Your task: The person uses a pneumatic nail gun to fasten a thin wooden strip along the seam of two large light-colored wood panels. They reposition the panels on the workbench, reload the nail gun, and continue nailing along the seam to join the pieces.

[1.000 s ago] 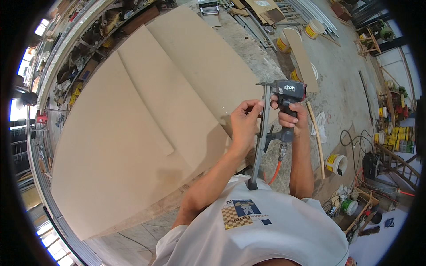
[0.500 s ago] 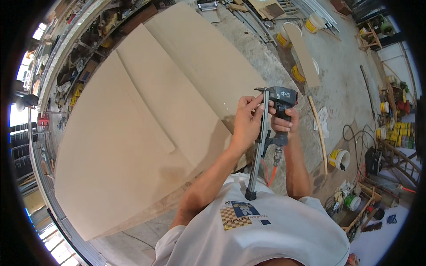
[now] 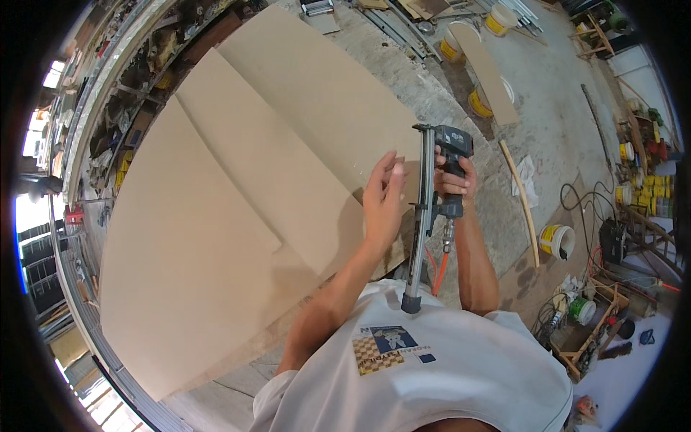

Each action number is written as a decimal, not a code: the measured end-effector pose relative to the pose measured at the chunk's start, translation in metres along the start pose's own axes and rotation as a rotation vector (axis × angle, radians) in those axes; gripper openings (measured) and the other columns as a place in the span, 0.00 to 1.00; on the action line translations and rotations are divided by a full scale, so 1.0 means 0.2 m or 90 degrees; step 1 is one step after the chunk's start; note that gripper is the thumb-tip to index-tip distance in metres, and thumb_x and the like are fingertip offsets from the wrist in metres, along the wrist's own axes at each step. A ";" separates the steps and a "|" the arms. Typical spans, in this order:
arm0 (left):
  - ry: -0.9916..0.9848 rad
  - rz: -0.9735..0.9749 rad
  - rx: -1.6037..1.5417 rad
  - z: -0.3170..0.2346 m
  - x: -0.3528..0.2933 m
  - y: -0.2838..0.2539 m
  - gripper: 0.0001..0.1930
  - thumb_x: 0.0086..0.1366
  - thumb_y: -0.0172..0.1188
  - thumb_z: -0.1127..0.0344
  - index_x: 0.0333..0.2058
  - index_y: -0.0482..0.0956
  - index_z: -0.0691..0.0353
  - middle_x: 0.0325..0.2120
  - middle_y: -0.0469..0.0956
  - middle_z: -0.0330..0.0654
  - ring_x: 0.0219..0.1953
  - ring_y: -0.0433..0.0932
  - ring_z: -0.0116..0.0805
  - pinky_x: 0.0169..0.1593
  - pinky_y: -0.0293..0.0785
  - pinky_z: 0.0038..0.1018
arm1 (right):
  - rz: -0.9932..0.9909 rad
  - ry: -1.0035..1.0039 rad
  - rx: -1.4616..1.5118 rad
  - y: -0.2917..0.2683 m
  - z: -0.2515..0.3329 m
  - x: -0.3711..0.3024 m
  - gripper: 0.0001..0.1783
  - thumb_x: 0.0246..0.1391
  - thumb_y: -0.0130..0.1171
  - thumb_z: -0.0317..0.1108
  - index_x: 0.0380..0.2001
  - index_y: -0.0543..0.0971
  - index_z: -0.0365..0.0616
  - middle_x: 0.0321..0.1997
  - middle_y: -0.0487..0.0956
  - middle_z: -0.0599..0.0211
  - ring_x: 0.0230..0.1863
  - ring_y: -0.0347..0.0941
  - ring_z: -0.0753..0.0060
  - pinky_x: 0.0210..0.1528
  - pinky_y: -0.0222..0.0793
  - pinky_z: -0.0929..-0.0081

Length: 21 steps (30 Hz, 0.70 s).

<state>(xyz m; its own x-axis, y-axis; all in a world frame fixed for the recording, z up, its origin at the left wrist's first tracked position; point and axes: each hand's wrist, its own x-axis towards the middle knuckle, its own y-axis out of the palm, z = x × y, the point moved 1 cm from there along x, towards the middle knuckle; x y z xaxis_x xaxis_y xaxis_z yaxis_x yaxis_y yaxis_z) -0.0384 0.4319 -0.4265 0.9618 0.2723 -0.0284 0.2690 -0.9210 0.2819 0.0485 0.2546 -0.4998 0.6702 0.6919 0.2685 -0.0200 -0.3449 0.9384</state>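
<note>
In front of the white shirt [image 3: 417, 360], the right hand [image 3: 461, 181] is closing its fingers around the handle of a black nail gun [image 3: 426, 189], apparently bearing the tool's whole weight. The left hand [image 3: 384, 196] is standing just beside the magazine, fingers extended and close together; whether the fingertips are pinching anything small cannot be told. The tool is being held with its head away from the body and its long magazine running back toward the shirt, a position that probably keeps the magazine within the left hand's reach. An orange hose [image 3: 441, 272] is trailing from the handle's base, seemingly leaving the grip unobstructed. To the left, large tan sheets [image 3: 180, 273] are lying flat and overlapping, their staggered edges showing. Beyond the right hand, a curved wooden strip [image 3: 520, 201] is lying on the concrete floor [image 3: 561, 137] near a white cloth [image 3: 527, 176]. Farther out, a narrow board [image 3: 484, 75] is resting across buckets [image 3: 480, 103], which are presumably serving as supports.
</note>
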 end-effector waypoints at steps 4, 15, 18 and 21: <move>0.148 0.149 0.159 -0.12 -0.23 -0.15 0.25 0.73 0.55 0.57 0.60 0.71 0.69 0.56 0.74 0.54 0.55 0.76 0.47 0.57 0.72 0.38 | 0.081 -0.032 0.094 0.00 0.05 0.02 0.29 0.65 0.55 0.34 0.65 0.63 0.32 0.55 0.72 0.48 0.19 0.73 0.79 0.19 0.74 0.77; 0.326 0.223 0.425 -0.29 -0.45 -0.05 0.31 0.74 0.50 0.47 0.61 0.70 0.71 0.55 0.73 0.58 0.52 0.74 0.57 0.56 0.70 0.44 | 0.145 -0.135 0.317 -0.15 -0.09 0.10 0.18 0.60 0.58 0.27 0.52 0.69 0.37 0.49 0.74 0.56 0.18 0.74 0.75 0.22 0.78 0.76; 0.260 0.158 0.448 -0.24 -0.41 -0.05 0.28 0.75 0.48 0.52 0.63 0.68 0.70 0.55 0.72 0.59 0.52 0.73 0.59 0.57 0.69 0.45 | 0.117 -0.128 0.286 -0.21 -0.11 0.07 0.28 0.61 0.54 0.30 0.63 0.67 0.35 0.56 0.74 0.52 0.19 0.72 0.76 0.24 0.78 0.73; 0.219 -0.006 0.478 -0.04 -0.26 -0.11 0.25 0.77 0.42 0.57 0.63 0.65 0.70 0.53 0.73 0.58 0.52 0.74 0.55 0.59 0.68 0.42 | 0.036 -0.056 0.172 -0.18 -0.25 0.05 0.27 0.62 0.50 0.27 0.64 0.66 0.32 0.51 0.73 0.52 0.19 0.70 0.77 0.21 0.73 0.72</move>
<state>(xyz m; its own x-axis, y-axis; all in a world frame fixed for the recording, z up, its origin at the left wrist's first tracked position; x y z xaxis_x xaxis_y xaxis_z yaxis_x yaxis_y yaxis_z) -0.0941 0.4397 -0.4231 0.9232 0.2382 0.3015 0.3558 -0.8262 -0.4367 0.0186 0.3055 -0.5201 0.7358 0.6133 0.2873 0.1313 -0.5453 0.8279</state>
